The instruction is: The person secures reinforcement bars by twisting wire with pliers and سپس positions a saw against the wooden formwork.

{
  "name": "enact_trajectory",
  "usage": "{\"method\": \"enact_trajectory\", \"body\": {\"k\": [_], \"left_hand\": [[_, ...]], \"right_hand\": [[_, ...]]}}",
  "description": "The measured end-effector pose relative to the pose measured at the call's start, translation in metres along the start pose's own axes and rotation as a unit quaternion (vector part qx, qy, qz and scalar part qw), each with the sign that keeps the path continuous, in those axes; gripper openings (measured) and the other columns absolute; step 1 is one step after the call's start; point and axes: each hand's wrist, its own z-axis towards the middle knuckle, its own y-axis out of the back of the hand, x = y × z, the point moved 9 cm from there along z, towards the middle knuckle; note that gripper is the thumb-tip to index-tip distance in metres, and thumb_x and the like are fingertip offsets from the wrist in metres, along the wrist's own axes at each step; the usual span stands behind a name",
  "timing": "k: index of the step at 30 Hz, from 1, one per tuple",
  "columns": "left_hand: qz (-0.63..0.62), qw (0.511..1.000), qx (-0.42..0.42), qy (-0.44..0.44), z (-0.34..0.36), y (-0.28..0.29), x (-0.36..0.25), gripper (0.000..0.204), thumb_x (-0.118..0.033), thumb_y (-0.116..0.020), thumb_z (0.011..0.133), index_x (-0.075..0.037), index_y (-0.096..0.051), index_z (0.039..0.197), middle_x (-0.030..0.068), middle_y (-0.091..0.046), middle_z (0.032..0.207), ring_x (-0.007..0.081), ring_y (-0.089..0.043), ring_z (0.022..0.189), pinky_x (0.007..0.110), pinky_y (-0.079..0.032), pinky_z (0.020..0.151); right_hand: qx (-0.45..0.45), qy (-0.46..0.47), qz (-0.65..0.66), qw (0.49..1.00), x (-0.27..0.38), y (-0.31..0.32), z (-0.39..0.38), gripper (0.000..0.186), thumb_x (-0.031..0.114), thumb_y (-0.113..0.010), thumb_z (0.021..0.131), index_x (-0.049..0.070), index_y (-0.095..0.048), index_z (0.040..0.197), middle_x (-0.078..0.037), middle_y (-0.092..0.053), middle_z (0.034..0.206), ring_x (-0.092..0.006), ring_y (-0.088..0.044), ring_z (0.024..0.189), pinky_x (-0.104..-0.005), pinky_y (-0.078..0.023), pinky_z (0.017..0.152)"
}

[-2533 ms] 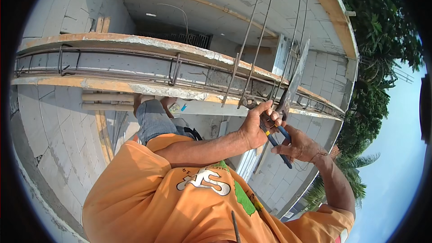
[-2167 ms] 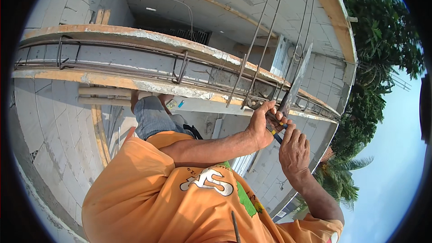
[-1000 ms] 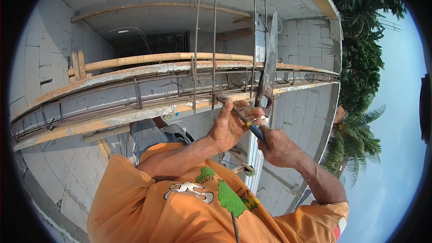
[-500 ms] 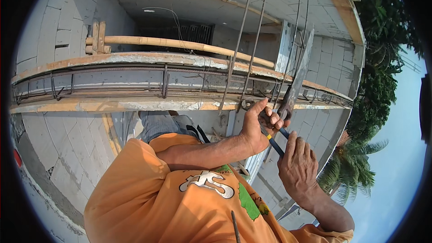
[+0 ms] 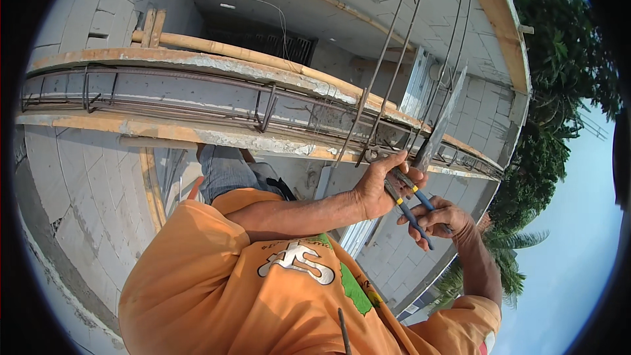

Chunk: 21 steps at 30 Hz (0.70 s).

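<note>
A pair of pliers (image 5: 412, 216) with dark blue handles and yellow bands lies slantwise between my hands. My left hand (image 5: 384, 187) is closed around its upper part, thumb raised, and covers the jaws. With bent fingers, my right hand (image 5: 442, 218) grips the lower handles. Just beyond my left fingers, a long tapering metal blade (image 5: 445, 121), like a hand saw's, points up and away. Its lower end is dark and partly behind the fingers, so I cannot tell whether they hold it.
A long formwork trough with pale-crusted boards (image 5: 223, 137) crosses ahead, holding a rebar cage (image 5: 266, 108). Upright steel bars (image 5: 388, 59) rise beside the blade. A bamboo pole (image 5: 217, 45) lies behind the boards. Block walls (image 5: 79, 177) stand around; trees (image 5: 559, 92) are at right.
My right hand has turned and shifted slightly right, its fingers now around the pliers' handles. More of both handles shows below my left hand. The view has tilted.
</note>
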Motion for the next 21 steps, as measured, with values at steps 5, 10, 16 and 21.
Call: {"method": "enact_trajectory", "body": {"k": [5,10,16,21], "left_hand": [[-0.003,0.999,-0.012,-0.03,-0.002,0.0,-0.007,0.042,-0.036,-0.063,0.093,-0.015,-0.045,0.062,0.0036,-0.046,0.057,0.0235,-0.053,0.063,0.05,-0.05,0.085],[-0.042,0.999,-0.019,-0.025,0.007,-0.004,0.0,0.039,-0.035,-0.058,0.094,-0.016,-0.041,0.065,0.0026,-0.047,0.06,0.0221,-0.056,0.067,0.047,-0.051,0.082],[-0.034,0.999,0.012,-0.036,0.004,-0.001,-0.002,0.036,-0.043,-0.061,0.093,-0.017,-0.045,0.073,0.0022,-0.056,0.067,0.0236,-0.063,0.077,0.043,-0.05,0.085],[0.013,0.999,0.037,-0.017,-0.009,-0.003,0.0,0.047,-0.056,-0.066,0.088,-0.016,-0.054,0.108,0.0085,-0.071,0.09,0.023,-0.068,0.095,0.04,-0.05,0.092]], "right_hand": [[-0.23,-0.032,-0.272,0.934,0.026,-0.014,-0.012,0.061,0.035,-0.069,0.091,-0.01,-0.052,0.129,-0.017,-0.068,0.08,-0.0317,-0.072,0.073,-0.0381,-0.058,0.062],[-0.405,-0.032,-0.778,0.479,0.043,-0.075,-0.025,0.075,0.031,-0.073,0.085,-0.01,-0.039,0.139,-0.022,-0.063,0.099,-0.0344,-0.067,0.089,-0.0423,-0.053,0.073],[-0.448,-0.023,-0.748,0.489,0.041,-0.046,-0.026,0.035,0.01,-0.062,0.085,-0.006,-0.056,0.116,-0.02,-0.063,0.096,-0.0313,-0.064,0.079,-0.0398,-0.051,0.066],[-0.278,-0.154,-0.407,0.856,0.036,-0.005,-0.027,0.031,0.019,-0.064,0.092,-0.008,-0.061,0.108,-0.012,-0.061,0.073,-0.0233,-0.065,0.063,-0.035,-0.051,0.054]]}}
